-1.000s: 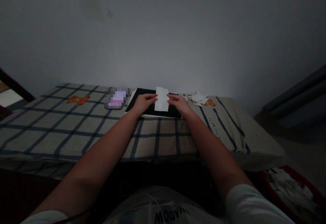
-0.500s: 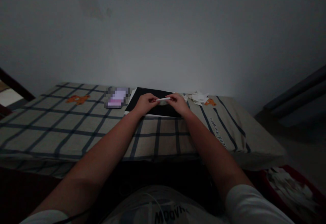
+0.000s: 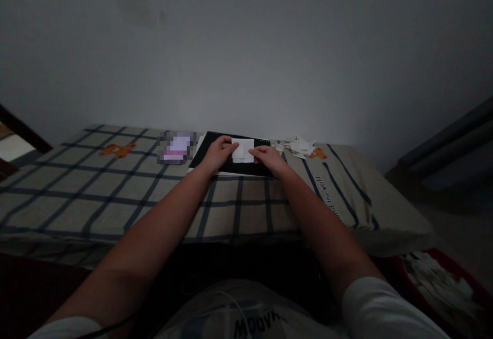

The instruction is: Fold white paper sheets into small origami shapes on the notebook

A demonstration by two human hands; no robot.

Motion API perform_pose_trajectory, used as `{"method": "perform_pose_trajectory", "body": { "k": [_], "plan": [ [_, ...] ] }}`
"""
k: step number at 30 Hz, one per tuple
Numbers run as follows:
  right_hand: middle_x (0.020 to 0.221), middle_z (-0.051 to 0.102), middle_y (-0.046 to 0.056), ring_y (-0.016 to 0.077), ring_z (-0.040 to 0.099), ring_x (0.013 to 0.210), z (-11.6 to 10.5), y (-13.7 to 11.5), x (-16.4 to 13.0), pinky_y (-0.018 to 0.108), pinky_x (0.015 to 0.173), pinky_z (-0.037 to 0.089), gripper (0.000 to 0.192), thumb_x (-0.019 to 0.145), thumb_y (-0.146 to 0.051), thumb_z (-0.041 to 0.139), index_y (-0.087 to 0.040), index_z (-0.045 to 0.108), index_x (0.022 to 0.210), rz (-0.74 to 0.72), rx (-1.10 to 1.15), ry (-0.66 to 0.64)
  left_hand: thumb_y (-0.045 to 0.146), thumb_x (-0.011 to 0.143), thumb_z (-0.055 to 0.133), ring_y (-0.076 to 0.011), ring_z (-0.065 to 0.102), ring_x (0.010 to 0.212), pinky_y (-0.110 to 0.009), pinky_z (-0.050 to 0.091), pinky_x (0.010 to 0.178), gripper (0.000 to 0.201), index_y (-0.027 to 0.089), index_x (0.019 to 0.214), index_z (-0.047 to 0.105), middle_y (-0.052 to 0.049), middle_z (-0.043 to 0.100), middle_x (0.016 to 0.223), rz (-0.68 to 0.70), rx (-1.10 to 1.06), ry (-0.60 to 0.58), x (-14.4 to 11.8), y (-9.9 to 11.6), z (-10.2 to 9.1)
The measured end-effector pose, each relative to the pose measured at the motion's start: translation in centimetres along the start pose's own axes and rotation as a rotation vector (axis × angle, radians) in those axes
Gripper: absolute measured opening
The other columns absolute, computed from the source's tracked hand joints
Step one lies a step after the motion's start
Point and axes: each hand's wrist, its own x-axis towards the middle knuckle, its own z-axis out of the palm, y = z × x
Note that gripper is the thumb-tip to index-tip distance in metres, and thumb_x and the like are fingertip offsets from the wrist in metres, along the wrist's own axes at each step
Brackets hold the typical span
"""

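Note:
A small white folded piece of paper [image 3: 243,153] is held between my two hands, its broad face turned toward me. My left hand [image 3: 219,154] pinches its left edge with thumb and fingers. On the opposite edge, my right hand [image 3: 271,158] grips it the same way. Both hands are over a flat black board or folder [image 3: 204,150], which has white sheets showing at its edges. Several loose white paper pieces [image 3: 300,146] lie in a pile just right of the board.
A phone [image 3: 178,148], blurred out, lies left of the board. The checked tablecloth [image 3: 154,195] covers the table, which stands against a grey wall [image 3: 269,46]. At the lower right, a red container [image 3: 423,257] holds whitish scraps.
The folded paper was edge-on as a thin white strip. It is now tilted so its flat face shows, and my fingers have shifted along its sides.

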Motion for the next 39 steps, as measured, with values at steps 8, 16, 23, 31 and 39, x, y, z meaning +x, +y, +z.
{"method": "perform_pose_trajectory", "body": {
  "k": [8,16,23,31,39],
  "plan": [
    [0.060,0.056,-0.003,0.0123,0.048,0.057,-0.29,0.45,0.29,0.028,0.061,0.036,0.032,0.069,-0.051,0.069,-0.019,0.063,0.069,-0.034,0.007,0.072,0.040,0.079,0.070,-0.0145,0.067,0.074,-0.031,0.056,0.075,0.029,0.013,0.091,0.066,-0.006,0.070,0.087,-0.203,-0.067,-0.171,-0.34,-0.01,0.15],
    [0.071,0.066,0.000,0.0121,0.053,0.062,-0.21,0.52,0.48,0.026,0.063,0.041,0.026,0.064,-0.039,0.073,-0.018,0.069,0.079,-0.024,0.092,0.072,0.022,0.078,0.072,-0.0129,0.069,0.073,-0.031,0.058,0.080,0.021,0.012,0.095,0.068,-0.007,0.072,0.093,-0.157,-0.063,-0.174,-0.07,-0.44,0.05],
    [0.082,0.070,0.003,0.0129,0.057,0.071,-0.10,0.49,0.51,0.027,0.068,0.044,0.021,0.065,-0.028,0.072,-0.017,0.070,0.084,-0.012,0.129,0.057,0.012,0.075,0.071,-0.0137,0.069,0.077,-0.032,0.057,0.083,0.022,0.012,0.096,0.067,-0.008,0.073,0.092,-0.194,-0.096,-0.187,-0.19,-0.10,-0.01],
    [0.081,0.070,0.002,0.0126,0.058,0.070,0.05,0.12,0.27,0.026,0.067,0.045,0.019,0.064,-0.025,0.072,-0.017,0.070,0.081,-0.008,0.159,0.018,0.019,0.069,0.074,-0.0154,0.066,0.071,-0.029,0.054,0.071,0.030,0.012,0.097,0.068,-0.007,0.072,0.084,-0.166,0.031,-0.145,-0.11,-0.32,-0.17],
    [0.080,0.071,0.002,0.0125,0.058,0.070,0.15,0.42,0.27,0.025,0.064,0.046,0.020,0.062,-0.028,0.076,-0.018,0.070,0.078,0.028,0.152,-0.054,0.052,0.073,0.070,-0.0150,0.061,0.067,-0.027,0.049,0.064,0.042,0.013,0.089,0.071,-0.005,0.069,0.077,-0.047,0.068,-0.073,-0.08,-0.45,-0.34]
  ]
}}
